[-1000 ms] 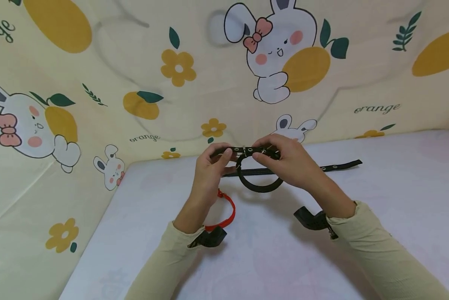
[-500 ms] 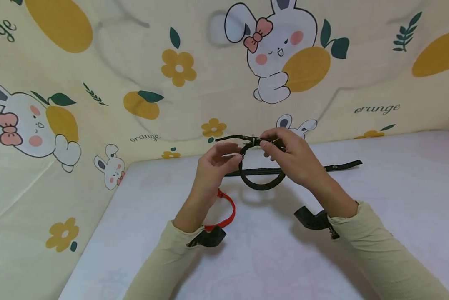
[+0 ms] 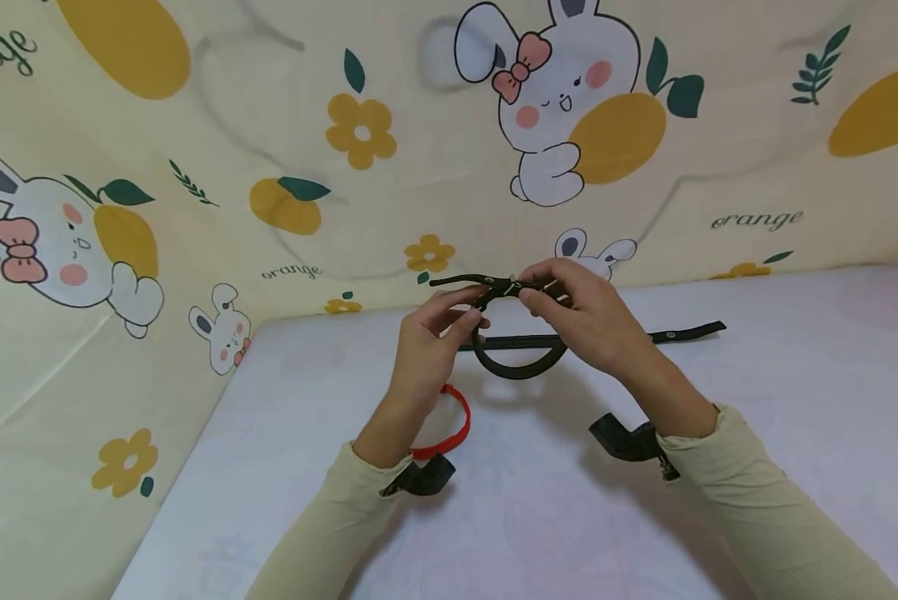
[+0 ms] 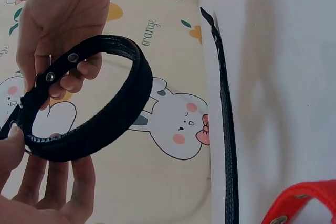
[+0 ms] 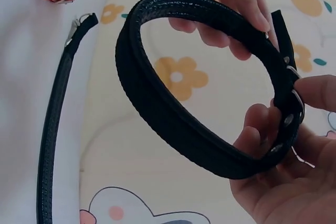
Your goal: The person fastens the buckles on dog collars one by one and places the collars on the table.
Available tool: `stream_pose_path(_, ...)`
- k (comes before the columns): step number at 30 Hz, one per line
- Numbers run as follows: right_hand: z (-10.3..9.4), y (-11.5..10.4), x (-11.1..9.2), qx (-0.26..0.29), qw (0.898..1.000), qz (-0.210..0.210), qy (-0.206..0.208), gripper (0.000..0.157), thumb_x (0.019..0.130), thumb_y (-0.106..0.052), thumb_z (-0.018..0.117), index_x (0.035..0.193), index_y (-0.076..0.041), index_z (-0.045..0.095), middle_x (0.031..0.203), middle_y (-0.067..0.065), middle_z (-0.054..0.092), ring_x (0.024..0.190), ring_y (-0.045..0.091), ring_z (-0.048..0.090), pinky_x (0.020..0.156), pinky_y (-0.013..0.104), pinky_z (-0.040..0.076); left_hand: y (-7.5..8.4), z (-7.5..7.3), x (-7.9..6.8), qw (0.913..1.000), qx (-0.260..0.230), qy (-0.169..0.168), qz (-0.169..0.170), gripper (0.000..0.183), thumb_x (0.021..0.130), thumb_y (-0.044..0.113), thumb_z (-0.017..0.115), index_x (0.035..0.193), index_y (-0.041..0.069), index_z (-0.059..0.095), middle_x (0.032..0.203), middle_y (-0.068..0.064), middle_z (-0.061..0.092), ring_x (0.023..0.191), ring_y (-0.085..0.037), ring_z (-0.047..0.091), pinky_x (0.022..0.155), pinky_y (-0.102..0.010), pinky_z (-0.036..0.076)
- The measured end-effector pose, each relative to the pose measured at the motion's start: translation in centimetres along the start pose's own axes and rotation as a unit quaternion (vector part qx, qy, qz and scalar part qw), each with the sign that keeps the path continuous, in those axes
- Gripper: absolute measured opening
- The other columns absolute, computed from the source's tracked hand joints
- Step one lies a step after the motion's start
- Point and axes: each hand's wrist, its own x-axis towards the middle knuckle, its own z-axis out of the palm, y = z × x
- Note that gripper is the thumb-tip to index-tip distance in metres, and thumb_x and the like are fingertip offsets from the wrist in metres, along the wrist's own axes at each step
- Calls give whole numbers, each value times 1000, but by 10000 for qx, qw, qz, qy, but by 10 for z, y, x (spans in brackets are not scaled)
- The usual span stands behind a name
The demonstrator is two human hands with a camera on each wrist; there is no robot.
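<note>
The fingers of your left hand [image 3: 433, 337] pinch the black collar [image 3: 519, 372] above the desk [image 3: 509, 508], near a red collar [image 3: 466, 421]. The black collar's ring hangs down; its loose end [image 3: 459, 279] points left, nearly level. Your right hand's [image 3: 587, 312] fingers grip it beside the buckle [image 3: 512, 286]; a black strap [image 3: 681, 335] lies behind, running left to right.

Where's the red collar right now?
In the head view, the red collar lies on the white surface, partly hidden behind the wrist of the left hand, showing to its right, below the looped black collar in the picture.
</note>
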Motion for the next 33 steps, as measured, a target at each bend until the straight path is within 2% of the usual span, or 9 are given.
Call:
stream_pose_path(8, 0, 0, 2, -132, 9999, -52, -62, 33, 100, -38, 57, 125, -18, 63, 116, 3, 68, 97, 21, 65, 82, 35, 51, 1, -1, -2, 9990, 293, 179, 271, 32, 96, 1, 61, 125, 10, 70, 115, -6, 60, 87, -13, 66, 78, -26, 58)
stream_pose_path(14, -3, 3, 5, -249, 9993, -202, -210, 32, 100, -34, 61, 127, -18, 63, 119, 4, 67, 101, 23, 66, 84, 37, 52, 2, -1, -1, 9981, 374, 332, 357, 34, 97, 1, 59, 128, 11, 68, 117, -9, 59, 90, -14, 64, 79, -25, 57)
stream_pose_path(21, -3, 4, 4, -189, 9997, -89, -121, 31, 95, -22, 69, 124, -15, 63, 103, 7, 72, 93, 19, 70, 81, 35, 52, -2, -3, 2, 9994, 9, 348, -16, 33, 96, 8, 63, 129, 11, 64, 119, -14, 68, 98, -14, 64, 88, -22, 51)
stream_pose_path(24, -2, 2, 3, -104, 9999, -81, -98, 30, 94, -21, 70, 123, -14, 64, 101, 7, 72, 92, 18, 71, 80, 32, 52, -2, -3, 2, 9990, -211, 347, -165, 33, 94, 8, 66, 127, 9, 65, 118, -15, 69, 107, -23, 67, 89, -20, 51)
stream_pose_path(28, -4, 1, 2, -164, 9998, -59, -98, 32, 93, -21, 71, 124, -15, 65, 106, 6, 69, 100, 21, 69, 83, 34, 51, 0, -5, 4, 9968, -260, 647, -400, 30, 92, 8, 69, 122, 8, 69, 116, -12, 70, 107, -22, 68, 96, -25, 53)
stream_pose_path(31, -6, 0, 2, -210, 9997, 8, -103, 35, 93, -21, 71, 126, -16, 64, 109, 7, 68, 106, 23, 67, 85, 36, 50, 2, -7, 5, 9941, -312, 882, -555, 28, 91, 8, 70, 119, 9, 71, 111, -6, 73, 101, -12, 69, 99, -29, 51)
stream_pose_path(33, -6, 1, 3, -189, 9998, 18, -98, 36, 93, -19, 71, 128, -15, 63, 109, 8, 67, 108, 24, 67, 84, 36, 49, 4, -8, 6, 9928, -424, 982, -548, 29, 89, 6, 71, 118, 9, 72, 108, -3, 73, 100, -11, 69, 99, -28, 51)
